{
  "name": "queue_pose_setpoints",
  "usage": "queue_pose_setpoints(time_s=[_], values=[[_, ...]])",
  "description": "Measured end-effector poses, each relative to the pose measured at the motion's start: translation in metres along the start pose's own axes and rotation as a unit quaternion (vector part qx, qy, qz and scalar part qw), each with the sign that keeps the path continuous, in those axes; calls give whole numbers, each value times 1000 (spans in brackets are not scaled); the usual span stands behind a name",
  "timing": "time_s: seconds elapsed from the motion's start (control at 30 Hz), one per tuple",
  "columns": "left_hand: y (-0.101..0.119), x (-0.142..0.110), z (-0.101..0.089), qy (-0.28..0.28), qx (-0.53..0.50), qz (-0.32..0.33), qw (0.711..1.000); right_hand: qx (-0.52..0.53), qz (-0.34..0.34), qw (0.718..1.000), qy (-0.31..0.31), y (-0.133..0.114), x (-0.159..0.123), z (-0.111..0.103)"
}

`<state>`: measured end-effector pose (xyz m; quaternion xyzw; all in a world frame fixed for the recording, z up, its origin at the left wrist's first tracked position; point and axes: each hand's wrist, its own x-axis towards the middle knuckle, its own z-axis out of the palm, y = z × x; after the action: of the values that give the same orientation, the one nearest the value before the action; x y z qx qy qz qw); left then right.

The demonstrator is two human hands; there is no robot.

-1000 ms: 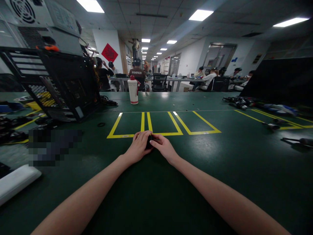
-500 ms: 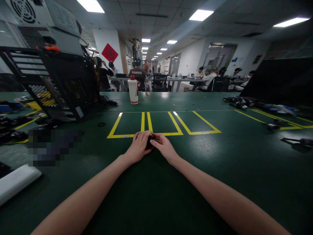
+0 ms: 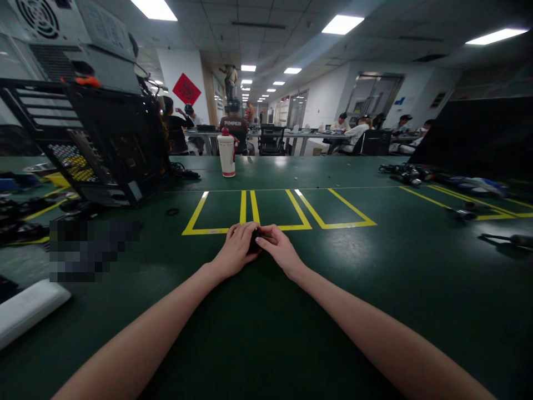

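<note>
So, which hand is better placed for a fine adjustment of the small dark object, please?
Probably the right hand: its fingers are at the right side of the small dark object, in a pinch-like pose. The left hand covers its left side, so it seems better placed for steadying.

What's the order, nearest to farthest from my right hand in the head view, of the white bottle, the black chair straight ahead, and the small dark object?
From your right hand:
1. Small dark object: just left, partly covered by your left hand.
2. White bottle: ahead and left, on the green table.
3. Black chair: ahead, beyond the table.
</note>
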<state>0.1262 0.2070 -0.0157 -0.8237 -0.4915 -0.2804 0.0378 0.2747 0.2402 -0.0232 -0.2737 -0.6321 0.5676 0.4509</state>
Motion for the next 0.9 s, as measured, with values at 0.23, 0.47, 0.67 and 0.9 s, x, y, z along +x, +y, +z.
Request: queue_pose_setpoints(time_s=[0.23, 0.47, 0.67, 0.9], values=[[-3, 0, 2, -2, 6, -1, 1000, -15, 44, 999, -8, -1, 2, -3], [0, 0, 0, -5, 3, 0, 1000, 7, 3, 1000, -19, -4, -1, -1], [-1, 1, 0, -8, 3, -4, 1000, -5, 36, 999, 7, -2, 2, -3], [-1, 1, 0, -7, 4, -1, 1000, 11, 51, 998, -24, -5, 1, -4]])
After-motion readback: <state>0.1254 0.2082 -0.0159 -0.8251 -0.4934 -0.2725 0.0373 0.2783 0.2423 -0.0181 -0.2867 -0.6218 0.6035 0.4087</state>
